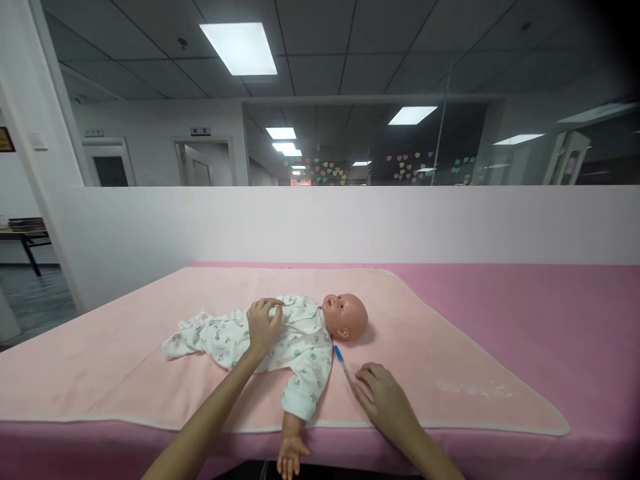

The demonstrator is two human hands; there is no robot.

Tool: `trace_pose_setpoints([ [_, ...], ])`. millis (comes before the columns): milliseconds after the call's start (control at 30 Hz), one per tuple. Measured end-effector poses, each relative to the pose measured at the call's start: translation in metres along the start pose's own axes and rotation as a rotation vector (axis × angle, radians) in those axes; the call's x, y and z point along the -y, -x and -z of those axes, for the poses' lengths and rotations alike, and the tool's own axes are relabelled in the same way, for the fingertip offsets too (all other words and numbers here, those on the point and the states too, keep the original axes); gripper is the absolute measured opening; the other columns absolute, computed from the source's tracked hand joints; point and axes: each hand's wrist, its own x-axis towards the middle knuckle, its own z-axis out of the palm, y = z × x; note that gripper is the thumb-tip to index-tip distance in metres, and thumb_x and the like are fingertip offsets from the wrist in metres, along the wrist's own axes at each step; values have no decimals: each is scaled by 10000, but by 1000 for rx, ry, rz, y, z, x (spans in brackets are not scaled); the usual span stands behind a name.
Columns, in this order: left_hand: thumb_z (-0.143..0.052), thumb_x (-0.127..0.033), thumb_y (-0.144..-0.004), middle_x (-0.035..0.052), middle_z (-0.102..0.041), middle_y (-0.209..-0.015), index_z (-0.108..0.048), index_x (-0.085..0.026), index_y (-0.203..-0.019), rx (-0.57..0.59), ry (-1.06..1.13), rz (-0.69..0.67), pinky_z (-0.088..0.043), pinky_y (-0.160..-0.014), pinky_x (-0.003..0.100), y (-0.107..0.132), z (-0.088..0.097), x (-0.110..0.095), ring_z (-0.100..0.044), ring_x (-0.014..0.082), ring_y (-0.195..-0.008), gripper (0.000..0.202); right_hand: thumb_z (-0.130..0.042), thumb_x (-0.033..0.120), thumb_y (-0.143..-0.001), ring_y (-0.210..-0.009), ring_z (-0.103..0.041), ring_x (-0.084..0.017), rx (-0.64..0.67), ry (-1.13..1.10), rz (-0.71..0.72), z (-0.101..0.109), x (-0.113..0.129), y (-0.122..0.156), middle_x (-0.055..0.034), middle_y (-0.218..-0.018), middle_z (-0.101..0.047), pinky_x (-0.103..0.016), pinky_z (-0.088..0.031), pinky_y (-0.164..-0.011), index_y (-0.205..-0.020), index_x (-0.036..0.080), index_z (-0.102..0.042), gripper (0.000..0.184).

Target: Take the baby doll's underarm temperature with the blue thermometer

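Observation:
A baby doll (300, 340) in a white printed sleepsuit lies on its back, its bare head (350, 317) to the right. One doll arm hangs over the table's front edge. My left hand (264, 325) rests on the doll's front with loosely bent fingers and the thumb apart; some fingertips are hidden. Beside the doll's shoulder lies a slim, clear stick with a blue end, which looks like a thermometer (343, 363). At its near end is my right hand (387, 400), fingers curved and the thumb apart, with the thumb close to or touching the stick.
A peach blanket (425, 360) with a pale edge lies over the pink table cover (525, 313). A low white partition (350, 223) with glass above it stands behind the table. At far left, a desk (25, 232) carries a stack of dark items.

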Motion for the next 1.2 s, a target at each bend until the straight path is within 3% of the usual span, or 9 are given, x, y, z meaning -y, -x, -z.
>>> trace_pose_setpoints([
  [267,-480,-407,-716,19,-595,-960,-570,-238,-995,634,148,-213,-374,-800,287,-17,-30,-6,-505,178,-913,338,-520,296,-714,-665,-495,-161,59,74,-58,-5,13,2,-27,-698,-552,-274,-337,-616,-666,211,-544,101],
  [400,-432,-411,-741,31,-613,-915,-620,-207,-892,572,191,-115,-376,-787,279,-15,-39,0,-520,178,-879,316,-540,184,-637,-644,-518,-172,110,170,-78,-21,12,7,-18,-686,-582,-263,-310,-593,-659,197,-550,27],
  [500,-403,-449,-742,35,-630,-814,-632,-170,-821,501,349,53,-391,-745,283,-21,-43,6,-536,175,-785,369,-456,111,-679,-576,-540,-163,177,242,-174,-14,9,2,-20,-619,-598,-250,-264,-525,-632,192,-553,135],
  [667,-485,-477,-662,49,-637,-801,-643,-140,-780,333,532,430,-373,-817,332,-30,-46,19,-533,214,-848,391,-327,179,-803,-559,-559,-156,210,145,-321,48,7,-41,-31,-621,-618,-240,-235,-487,-660,188,-555,269],
  [800,-520,-449,-648,69,-608,-980,-646,-158,-810,304,577,547,-312,-901,339,-29,-47,24,-420,241,-1090,355,-323,234,-816,-530,-525,-115,156,-59,-271,81,10,-101,-3,-589,-586,-213,-263,-485,-689,193,-544,257],
  [900,-508,-454,-662,79,-579,-1046,-643,-154,-803,359,568,594,-323,-885,319,-37,-42,16,-394,238,-1118,358,-340,220,-815,-549,-524,-110,168,-52,-167,70,19,-147,-11,-607,-587,-207,-280,-498,-678,192,-549,251],
  [967,-477,-478,-680,82,-611,-938,-626,-134,-812,455,583,574,-384,-777,292,-47,-34,5,-506,214,-944,397,-401,176,-784,-578,-540,-125,232,40,-84,51,28,-174,-40,-626,-595,-217,-280,-501,-653,178,-559,205],
  [1067,-439,-471,-710,45,-613,-736,-610,-120,-775,577,474,407,-393,-638,245,-62,-19,-15,-526,148,-689,396,-437,122,-765,-598,-564,-145,317,154,30,19,40,-204,-70,-645,-609,-228,-293,-510,-692,166,-587,173],
  [1200,-376,-412,-769,33,-608,-803,-619,-165,-793,680,147,134,-380,-658,230,-69,-11,-29,-522,138,-727,348,-419,105,-777,-685,-601,-191,350,215,76,-13,44,-225,-104,-719,-634,-251,-346,-574,-767,152,-612,199],
])
